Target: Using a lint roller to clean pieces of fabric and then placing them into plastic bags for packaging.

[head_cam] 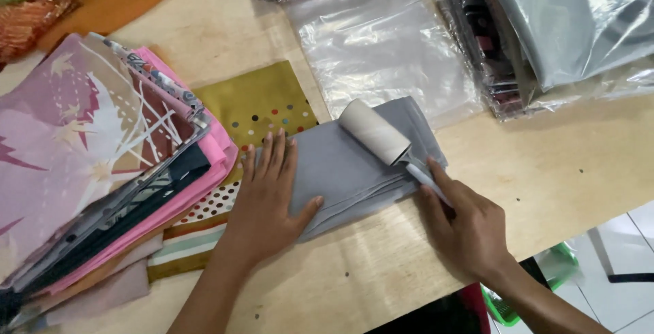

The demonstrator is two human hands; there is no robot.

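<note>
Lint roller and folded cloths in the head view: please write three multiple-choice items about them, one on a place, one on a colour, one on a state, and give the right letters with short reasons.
1. Where does the lint roller lie?
A. on the folded grey cloth
B. on the clear plastic bag
C. on the pile of patterned cloths

2. What colour is the dotted cloth beneath the grey one?
A. blue
B. olive yellow
C. white

3. What is the left hand doing?
A. gripping the roller handle
B. lifted clear of the table
C. pressing flat on the grey cloth, fingers spread

Answers:
1 A, the roll rests on the grey cloth, its handle in the right hand.
2 B, the olive yellow corner shows beside the grey cloth.
3 C, the palm and fingers lie flat on the cloth's left edge.
</note>
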